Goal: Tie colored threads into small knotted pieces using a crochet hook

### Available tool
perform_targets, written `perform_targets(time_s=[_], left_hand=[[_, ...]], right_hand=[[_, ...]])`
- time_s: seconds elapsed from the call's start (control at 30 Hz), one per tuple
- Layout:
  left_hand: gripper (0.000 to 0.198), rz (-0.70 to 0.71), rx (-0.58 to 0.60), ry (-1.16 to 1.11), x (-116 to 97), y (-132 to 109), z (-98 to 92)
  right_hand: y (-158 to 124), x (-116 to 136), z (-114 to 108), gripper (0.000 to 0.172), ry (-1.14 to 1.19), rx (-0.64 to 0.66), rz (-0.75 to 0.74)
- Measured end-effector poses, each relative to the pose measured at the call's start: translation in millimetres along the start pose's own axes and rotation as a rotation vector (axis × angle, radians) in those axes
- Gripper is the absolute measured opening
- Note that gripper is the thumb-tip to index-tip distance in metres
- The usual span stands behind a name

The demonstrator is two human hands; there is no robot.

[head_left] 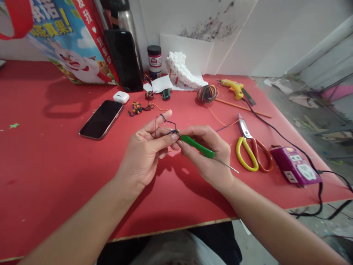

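Observation:
Near the middle of the view, my left hand (150, 147) pinches a small piece of dark yarn (173, 131) between thumb and fingers. A strand loops round its raised index finger. My right hand (211, 156) grips a crochet hook with a green handle (198, 146), whose bare metal end points down to the right. The hook's other end meets the yarn at my left fingertips, where the fingers partly hide it. Behind the hands lies a multicoloured yarn ball (207, 94), with a thin strand trailing from it. A small knotted multicoloured piece (136, 108) rests to its left.
On the red table (68, 176) are a phone (101, 119), a white earbud case (121, 97), scissors (250, 147), a yellow glue gun (233, 87) and a purple power socket (296, 165) with black cables. A standing phone (124, 60) and printed box (74, 48) are behind.

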State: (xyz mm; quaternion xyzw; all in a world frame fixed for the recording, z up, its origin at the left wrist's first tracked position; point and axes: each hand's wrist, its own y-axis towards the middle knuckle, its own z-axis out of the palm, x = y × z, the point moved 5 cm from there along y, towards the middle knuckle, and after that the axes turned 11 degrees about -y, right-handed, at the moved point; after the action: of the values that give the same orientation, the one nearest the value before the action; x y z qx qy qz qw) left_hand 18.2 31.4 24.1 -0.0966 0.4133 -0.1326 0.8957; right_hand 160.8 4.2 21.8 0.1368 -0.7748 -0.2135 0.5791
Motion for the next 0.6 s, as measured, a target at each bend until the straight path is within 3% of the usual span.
perform_targets(time_s=[0.2, 0.47, 0.6], left_hand=[[0.073, 0.010, 0.002, 0.023, 0.9, -0.8, 0.5], [0.072, -0.003, -0.013, 0.023, 4.3, 0.5, -2.2], [0.073, -0.007, -0.017, 0.027, 5.8, 0.5, -2.0]], right_hand=[[0.5, -6.3, 4.7, 0.018, 0.155, 0.016, 0.169], [-0.6, -7.9, 10.3, 0.020, 0.166, 0.026, 0.228], [-1.9, -9.2, 9.4, 0.030, 0.185, 0.038, 0.278]])
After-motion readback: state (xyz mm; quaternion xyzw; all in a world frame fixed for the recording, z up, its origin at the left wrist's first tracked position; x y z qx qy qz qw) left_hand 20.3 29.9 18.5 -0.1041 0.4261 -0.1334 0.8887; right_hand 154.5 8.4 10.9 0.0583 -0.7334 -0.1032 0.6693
